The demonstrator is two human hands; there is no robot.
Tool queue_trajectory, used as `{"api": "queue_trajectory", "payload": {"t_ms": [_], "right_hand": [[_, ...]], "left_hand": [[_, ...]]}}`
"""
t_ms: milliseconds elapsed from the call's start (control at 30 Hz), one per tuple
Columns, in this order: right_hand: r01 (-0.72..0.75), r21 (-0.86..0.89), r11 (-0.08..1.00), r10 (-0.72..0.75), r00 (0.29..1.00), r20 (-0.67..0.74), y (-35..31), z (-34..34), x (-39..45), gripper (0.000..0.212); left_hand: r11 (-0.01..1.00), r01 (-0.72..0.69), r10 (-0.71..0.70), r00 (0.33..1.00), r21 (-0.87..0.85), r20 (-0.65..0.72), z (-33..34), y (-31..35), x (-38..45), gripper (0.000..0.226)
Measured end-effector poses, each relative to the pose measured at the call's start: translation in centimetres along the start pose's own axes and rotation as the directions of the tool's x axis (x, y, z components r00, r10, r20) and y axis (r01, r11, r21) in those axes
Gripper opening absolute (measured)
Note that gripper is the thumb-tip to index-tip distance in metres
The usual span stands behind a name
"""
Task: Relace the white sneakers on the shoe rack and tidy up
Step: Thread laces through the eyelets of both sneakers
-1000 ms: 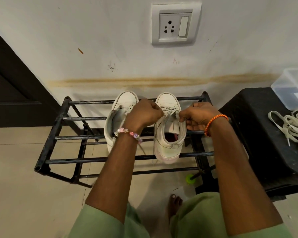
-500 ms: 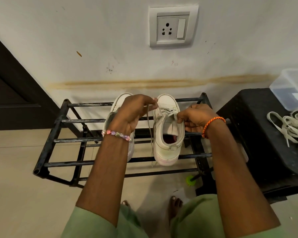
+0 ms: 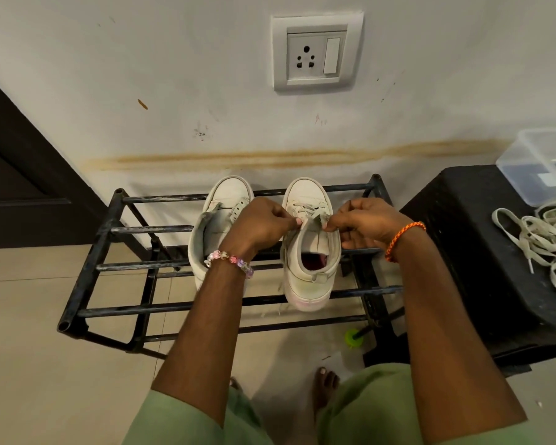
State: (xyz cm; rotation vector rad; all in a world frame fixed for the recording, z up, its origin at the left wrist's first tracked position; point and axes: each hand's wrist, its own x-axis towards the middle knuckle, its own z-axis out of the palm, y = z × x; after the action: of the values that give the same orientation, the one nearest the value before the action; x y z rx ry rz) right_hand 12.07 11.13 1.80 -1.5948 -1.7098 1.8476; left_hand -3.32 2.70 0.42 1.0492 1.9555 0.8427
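Right sneaker (image 3: 308,252): white high-top sitting on the shoe rack (image 3: 109,229) a bit right of centre frame, toe pointing at the wall, heel toward the camera. Pinkish lining shows down inside the opening. It's partly laced near the toe.

Lace (image 3: 305,210): whitish flat lace crossing the upper eyelets, right between the two hands. A loose end hangs down by the heel, lower on the rack.

Left hand (image 3: 264,223): curled up just left of the sneaker's tongue, fingertips pinching the lace at the top of the shoe. Beaded pink bracelet (image 3: 228,261) on that wrist.

Right hand (image 3: 363,223): on the other side of the same shoe, thumb and fingers pinching the top edge by the eyelets; can't really tell if it's got lace or just the shoe's upper. Orange thread band (image 3: 403,239) on the wrist.

Left sneaker (image 3: 215,226): second white one, just beside the first on its left, half hidden behind the left forearm. No lace visible in its eyelets.

Shoe rack: black metal bars, chipped paint, up against the wall in mid frame.

Spare laces (image 3: 546,245): messy pile of whitish laces at the right edge, on a black stool (image 3: 456,252), well apart from the hands.

Plastic box (image 3: 540,162): clear tub at the upper right on the same stool.

Wall socket (image 3: 316,53): top centre.

Green cap thing (image 3: 353,338): on the floor by the rack's leg.
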Motion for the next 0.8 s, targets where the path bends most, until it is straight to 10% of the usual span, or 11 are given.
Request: {"api": "queue_trajectory", "payload": {"t_ms": [467, 800], "right_hand": [[-0.052, 0.071, 0.996, 0.054, 0.998, -0.028, -0.16, -0.06, -0.4, 0.012], [0.013, 0.055, 0.998, -0.008, 0.997, -0.079, 0.14, 0.4, -0.29, 0.01]], "left_hand": [[0.965, 0.133, -0.088, 0.976, -0.225, 0.198, -0.82, -0.21, 0.39, 0.015], [0.99, -0.009, -0.012, 0.989, 0.139, 0.149, -0.44, -0.28, 0.57, 0.046]]}}
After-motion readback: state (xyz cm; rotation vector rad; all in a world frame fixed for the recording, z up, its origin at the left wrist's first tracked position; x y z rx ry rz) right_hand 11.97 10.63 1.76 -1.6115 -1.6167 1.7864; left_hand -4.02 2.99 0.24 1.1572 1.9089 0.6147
